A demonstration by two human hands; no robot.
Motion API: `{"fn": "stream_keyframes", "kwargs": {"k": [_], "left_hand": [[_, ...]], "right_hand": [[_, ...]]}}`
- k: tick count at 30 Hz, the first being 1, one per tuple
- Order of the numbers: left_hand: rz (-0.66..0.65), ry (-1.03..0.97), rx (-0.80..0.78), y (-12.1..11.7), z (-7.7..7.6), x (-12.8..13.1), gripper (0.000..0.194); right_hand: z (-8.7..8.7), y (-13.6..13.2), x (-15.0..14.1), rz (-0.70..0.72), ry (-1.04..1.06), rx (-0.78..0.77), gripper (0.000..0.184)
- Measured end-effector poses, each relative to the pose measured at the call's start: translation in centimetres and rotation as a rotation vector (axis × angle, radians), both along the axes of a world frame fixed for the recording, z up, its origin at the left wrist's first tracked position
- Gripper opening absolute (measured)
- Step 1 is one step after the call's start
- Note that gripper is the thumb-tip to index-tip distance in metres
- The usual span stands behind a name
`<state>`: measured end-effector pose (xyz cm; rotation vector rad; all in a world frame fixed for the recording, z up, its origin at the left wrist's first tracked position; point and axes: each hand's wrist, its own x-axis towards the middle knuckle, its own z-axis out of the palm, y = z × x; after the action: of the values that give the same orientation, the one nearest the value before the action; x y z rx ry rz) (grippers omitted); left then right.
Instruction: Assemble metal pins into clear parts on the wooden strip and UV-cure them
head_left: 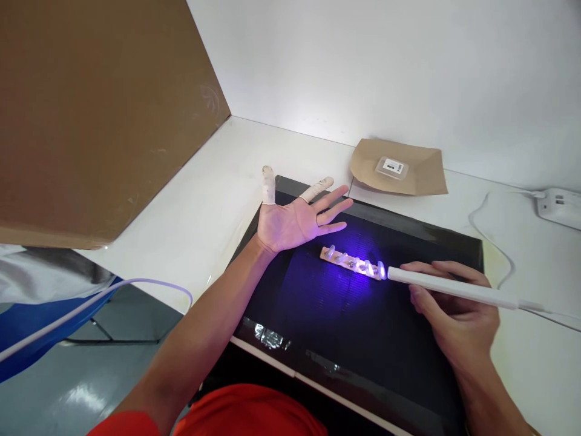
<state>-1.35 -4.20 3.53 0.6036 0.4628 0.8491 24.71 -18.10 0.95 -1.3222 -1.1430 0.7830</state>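
Observation:
A white pen-shaped UV lamp [454, 287] with a cord at its back end is held in my right hand [463, 315], fingers closed around it. From its tip, violet light falls on a narrow pale strip [338, 259] bearing several small, shiny upright pieces that look like nail tips. The lamp's tip is very close to the strip's right end; whether they touch I cannot tell. My left hand [295, 221] is spread palm up beyond the strip, holding nothing. Pale finger cots [269, 184] cover its thumb and index finger. Beneath everything lies a black mat [363, 345].
A brown paper tray [422, 181] with a small clear labelled box [392, 168] lies at the back. A white power strip [560, 206] and cable stand at the right. A large cardboard panel [100, 121] rises on the left, above a white cable [91, 303].

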Motion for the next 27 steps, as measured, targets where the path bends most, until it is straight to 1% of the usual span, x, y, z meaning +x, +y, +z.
{"fn": "stream_keyframes", "kwargs": {"k": [3, 6, 13, 16, 22, 27], "left_hand": [[-0.019, -0.012, -0.012, -0.13, 0.03, 0.05, 0.097], [-0.007, 0.021, -0.012, -0.21, 0.13, 0.11, 0.1], [0.013, 0.026, 0.056, 0.01, 0.28, -0.06, 0.096], [0.02, -0.03, 0.037, 0.19, 0.14, -0.2, 0.099], [-0.031, -0.203, -0.049, 0.42, -0.32, -0.53, 0.105], [-0.027, -0.229, -0.072, 0.46, -0.44, -0.5, 0.108]], "right_hand": [[0.08, -0.03, 0.03, 0.001, 0.003, 0.001, 0.046], [0.14, -0.01, 0.0, -0.007, -0.004, -0.002, 0.048], [0.28, 0.02, -0.13, 0.013, -0.021, 0.0, 0.048], [0.28, 0.06, -0.12, 0.008, -0.019, 0.005, 0.049], [0.4, 0.17, -0.22, 0.002, -0.008, 0.017, 0.048], [0.34, 0.15, -0.23, -0.028, -0.011, 0.006, 0.047]]}}
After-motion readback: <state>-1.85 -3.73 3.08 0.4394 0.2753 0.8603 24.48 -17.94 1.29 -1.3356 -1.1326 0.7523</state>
